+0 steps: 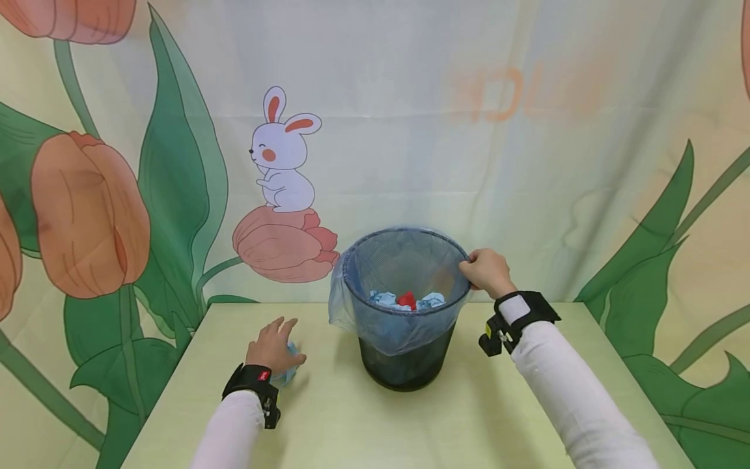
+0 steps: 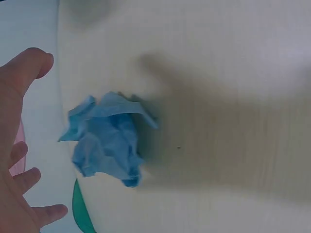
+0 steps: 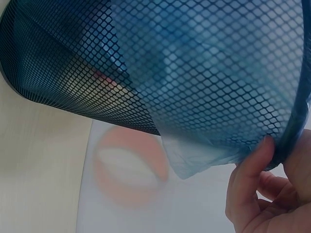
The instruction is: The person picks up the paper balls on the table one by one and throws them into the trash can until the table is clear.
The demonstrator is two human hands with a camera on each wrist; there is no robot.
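A crumpled ball of blue paper (image 2: 108,141) lies on the table. My left hand (image 1: 272,348) hovers over it with fingers spread and grips nothing; in the head view it hides most of the paper. The left wrist view shows the thumb and fingertips apart from the ball. With my right hand (image 1: 489,270) I pinch the rim of a black mesh wastebasket (image 1: 404,371), thumb and fingers round the rim and its liner. A translucent blue bin bag (image 1: 392,332) lines the basket and folds over its rim. Inside lie several light blue crumpled papers (image 1: 432,300) and a red one (image 1: 407,299).
The basket stands on a pale yellow table (image 1: 351,430), tilted slightly. Behind the table's far edge hangs a cloth backdrop (image 1: 398,163) printed with tulips and a rabbit. Each wrist carries a black strap with a small camera.
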